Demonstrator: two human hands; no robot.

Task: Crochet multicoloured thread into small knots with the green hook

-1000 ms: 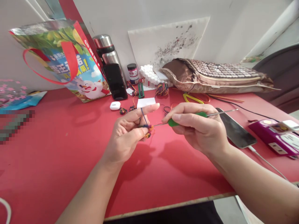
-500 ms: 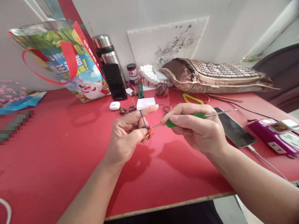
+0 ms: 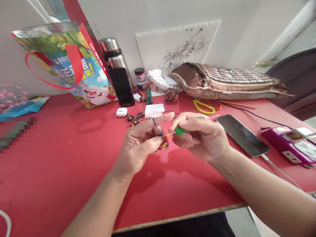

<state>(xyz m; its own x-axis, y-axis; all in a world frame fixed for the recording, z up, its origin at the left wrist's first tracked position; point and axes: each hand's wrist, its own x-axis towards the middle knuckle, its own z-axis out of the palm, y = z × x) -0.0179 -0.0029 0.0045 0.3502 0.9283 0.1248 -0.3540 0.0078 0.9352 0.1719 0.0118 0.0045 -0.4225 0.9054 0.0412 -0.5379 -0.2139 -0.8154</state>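
Observation:
Between thumb and fingers, my left hand (image 3: 138, 144) pinches a small multicoloured crochet piece (image 3: 166, 141). A dark blue strand of yarn (image 3: 157, 126) loops over its outstretched index finger. My right hand (image 3: 202, 135) is closed around the green handle of a crochet hook (image 3: 181, 130). The hook's thin metal tip reaches the top of the crochet piece, and its other end sticks out to the right past my fingers. Whether the tip is inside a stitch is too small to tell. A finished-looking multicoloured crochet strip (image 3: 135, 120) lies behind my left hand.
Behind my hands are a white earbud case (image 3: 121, 112), a white paper box (image 3: 154, 110), a yarn ball (image 3: 171, 94) and yellow-handled scissors (image 3: 203, 106). A phone (image 3: 243, 135) and purple power strip (image 3: 291, 144) lie right. A shopping bag (image 3: 91, 92), upright phone (image 3: 121, 86) and flask (image 3: 116, 56) stand back left.
Both hands have shifted slightly, the left one to the right with the crochet piece, the right one to the left. The hook has turned and now sits closer against the piece.

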